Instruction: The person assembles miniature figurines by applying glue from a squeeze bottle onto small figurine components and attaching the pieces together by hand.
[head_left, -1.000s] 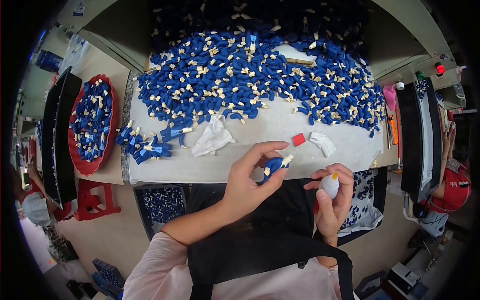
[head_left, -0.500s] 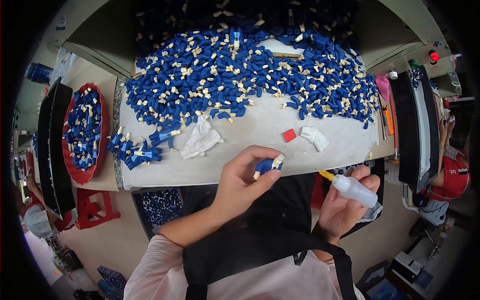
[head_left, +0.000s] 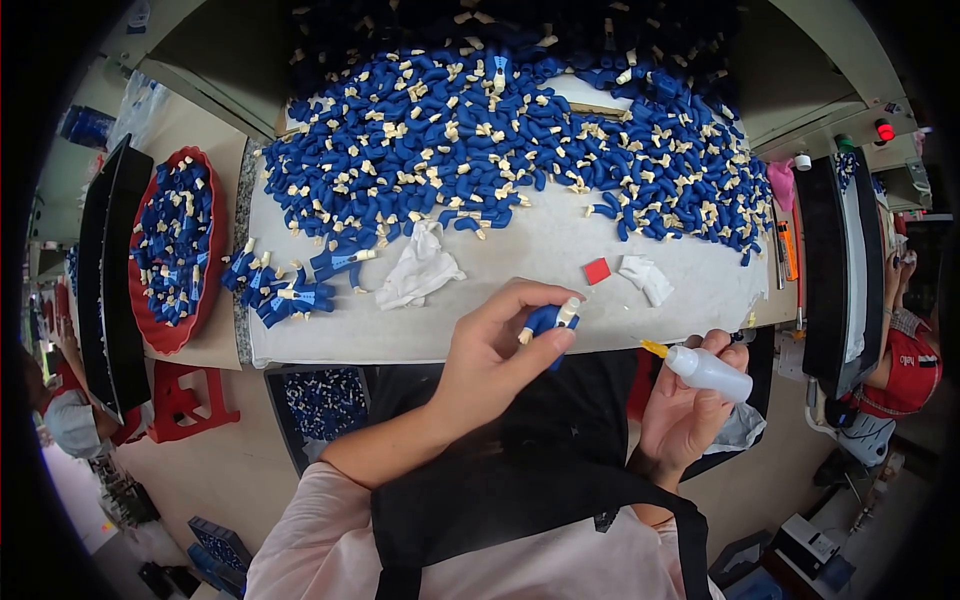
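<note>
Between the thumb and fingers of my left hand (head_left: 497,350) is a small blue figurine body (head_left: 547,320) with cream-coloured parts, above the table's front edge. My right hand (head_left: 690,405) grips a translucent white squeeze bottle (head_left: 712,373); its yellow nozzle (head_left: 654,348) points left toward the figurine, with a gap between them. On the white table cover (head_left: 530,235) beyond my hands lie a crumpled white cloth (head_left: 420,268), a small red block (head_left: 597,271) and a folded white tissue (head_left: 647,279).
A large heap of blue and cream figurine parts (head_left: 430,150) covers the table's back. Several assembled blue bodies (head_left: 300,295) lie at left, beside a red scalloped basin (head_left: 213,260) full of parts. An orange cutter (head_left: 788,250) lies at right. People sit at both sides.
The whole view has shifted slightly, so the table and heap appear further right. Both hands keep their holds, and the figurine and bottle remain apart.
</note>
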